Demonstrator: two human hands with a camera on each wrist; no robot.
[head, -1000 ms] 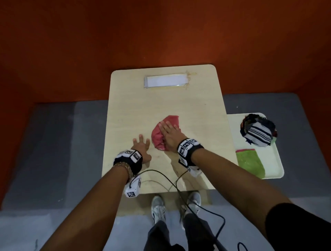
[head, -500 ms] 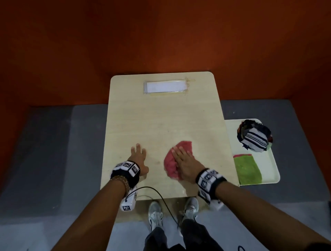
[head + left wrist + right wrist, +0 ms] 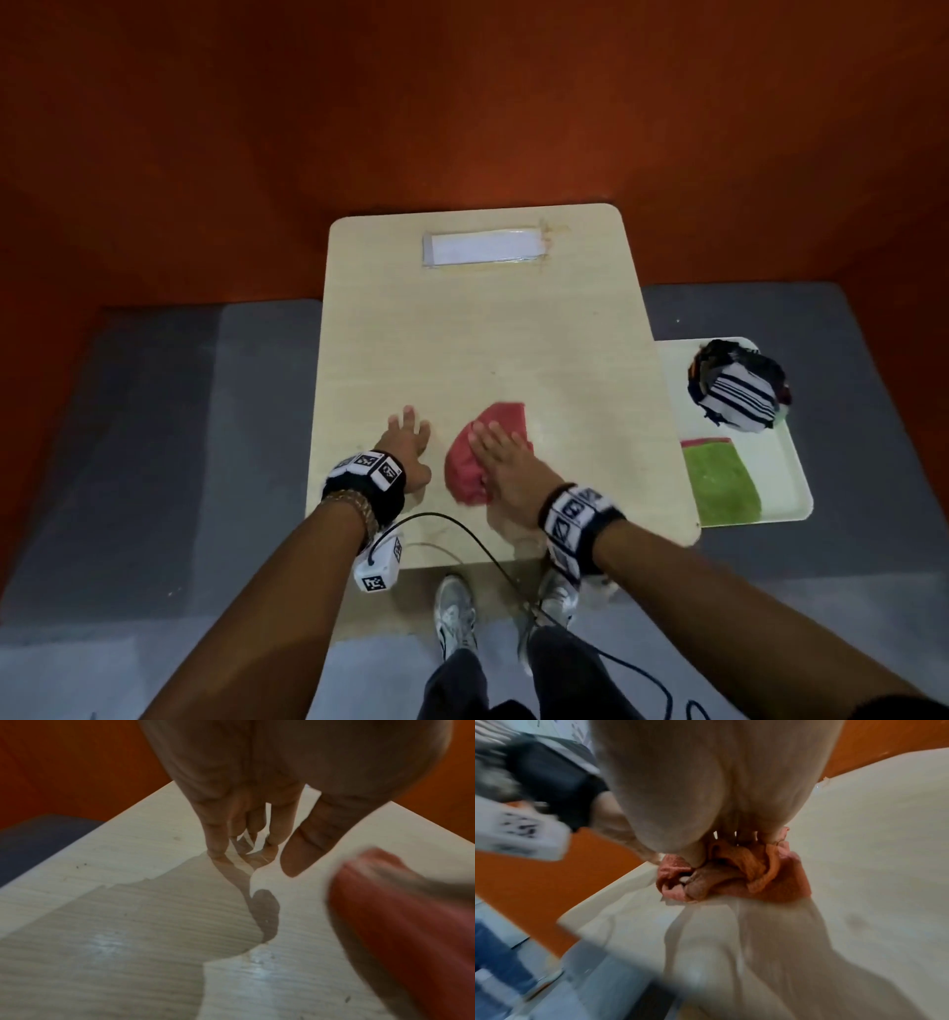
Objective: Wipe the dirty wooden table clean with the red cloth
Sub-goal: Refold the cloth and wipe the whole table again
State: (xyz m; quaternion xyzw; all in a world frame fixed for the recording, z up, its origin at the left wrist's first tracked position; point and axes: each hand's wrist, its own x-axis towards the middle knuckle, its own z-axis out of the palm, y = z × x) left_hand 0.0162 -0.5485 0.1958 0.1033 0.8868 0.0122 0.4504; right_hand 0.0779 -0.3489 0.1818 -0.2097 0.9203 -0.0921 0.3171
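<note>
The red cloth [image 3: 500,419] lies bunched on the near half of the light wooden table [image 3: 462,334]. My right hand [image 3: 506,462] presses flat on it with straight fingers, and the cloth shows at the left and ahead of the fingers. In the right wrist view the cloth [image 3: 777,882] is crumpled under the palm, with the thumb [image 3: 700,884] lying along it. My left hand [image 3: 405,442] rests flat on the bare table just left of the cloth, fingers spread and holding nothing. The left wrist view shows its fingers [image 3: 218,841] touching the wood and the blurred cloth [image 3: 398,912] at right.
A white tray [image 3: 791,462] beside the table's right edge holds a green cloth [image 3: 719,483] and a striped bundle [image 3: 739,390]. A white taped strip [image 3: 482,246] lies at the table's far end. A black cable [image 3: 462,524] crosses the near edge. Small dark specks [image 3: 81,865] dot the wood.
The right hand slid the cloth toward the near right of the table, then back left next to the left hand. The left hand has stayed in place.
</note>
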